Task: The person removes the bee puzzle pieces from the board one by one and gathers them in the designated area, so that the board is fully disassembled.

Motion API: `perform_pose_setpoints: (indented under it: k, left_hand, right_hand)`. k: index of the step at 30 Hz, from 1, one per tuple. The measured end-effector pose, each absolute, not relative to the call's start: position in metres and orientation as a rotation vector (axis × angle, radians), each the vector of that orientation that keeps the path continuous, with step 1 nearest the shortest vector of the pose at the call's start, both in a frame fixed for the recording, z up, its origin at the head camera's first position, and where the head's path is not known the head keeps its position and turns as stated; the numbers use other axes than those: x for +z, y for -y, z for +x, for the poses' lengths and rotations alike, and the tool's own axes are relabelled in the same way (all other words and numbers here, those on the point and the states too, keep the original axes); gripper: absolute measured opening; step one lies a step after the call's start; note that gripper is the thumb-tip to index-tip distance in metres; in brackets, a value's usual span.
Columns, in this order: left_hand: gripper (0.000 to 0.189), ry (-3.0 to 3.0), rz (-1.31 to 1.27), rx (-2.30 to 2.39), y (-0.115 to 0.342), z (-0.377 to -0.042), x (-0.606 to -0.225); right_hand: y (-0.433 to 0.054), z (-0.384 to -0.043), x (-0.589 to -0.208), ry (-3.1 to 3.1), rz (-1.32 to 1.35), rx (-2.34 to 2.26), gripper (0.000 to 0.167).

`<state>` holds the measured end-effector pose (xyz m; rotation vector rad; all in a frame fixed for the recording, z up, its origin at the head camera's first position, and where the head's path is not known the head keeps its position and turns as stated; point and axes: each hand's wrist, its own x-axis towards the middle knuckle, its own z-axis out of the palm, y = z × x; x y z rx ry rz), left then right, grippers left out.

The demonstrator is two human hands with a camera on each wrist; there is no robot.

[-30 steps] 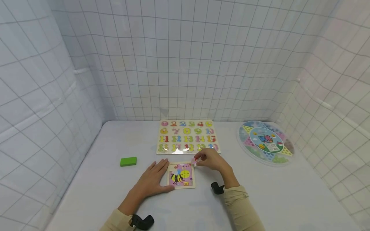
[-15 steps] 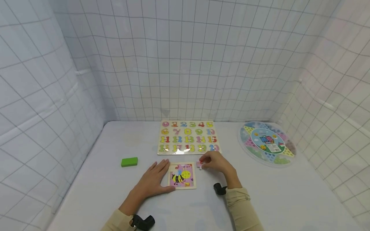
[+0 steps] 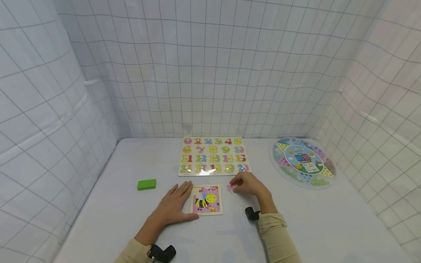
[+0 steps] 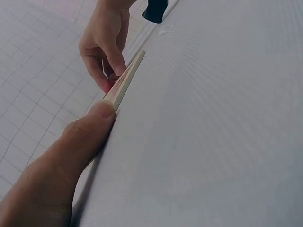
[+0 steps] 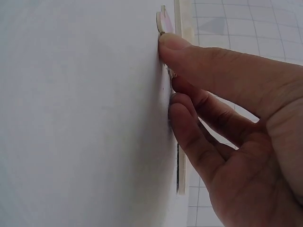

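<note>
A small square bee jigsaw puzzle (image 3: 207, 201) in a pale wooden frame lies flat on the table; its upper left corner shows bare pale wood. Along its left side rests my left hand (image 3: 174, 205), fingers straight and thumb spread, with the thumb (image 4: 97, 116) touching the frame's edge in the left wrist view. Just right of the frame, my right hand (image 3: 249, 185) pinches a pink and red jigsaw piece (image 3: 229, 187) between thumb and fingers. In the right wrist view, part of that piece (image 5: 165, 21) sticks out past the thumb, low over the table; the fingers hide the rest.
A number board (image 3: 213, 155) lies behind the puzzle, close to the right hand. A green block (image 3: 146, 184) is on the left. At the back right lies a round, clear-edged game board (image 3: 304, 164). Gridded white cloth (image 3: 210, 73) walls in the table.
My right hand has drawn the jigsaw piece rightward, from the frame's upper right corner to a short distance away. The left hand and the puzzle have stayed where they were.
</note>
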<state>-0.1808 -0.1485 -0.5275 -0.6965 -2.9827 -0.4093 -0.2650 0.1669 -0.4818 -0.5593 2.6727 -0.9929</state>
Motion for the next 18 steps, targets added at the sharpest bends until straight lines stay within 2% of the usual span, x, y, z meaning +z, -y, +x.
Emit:
perform_pose_setpoints:
  k: [18]
  left_hand:
    - [0.104,2.987,-0.673,-0.403,0.1475,-0.1814,-0.5282]
  right_hand:
    - [-0.1678,-0.2666,-0.4833,-2.671,-0.509,-1.0,0.021]
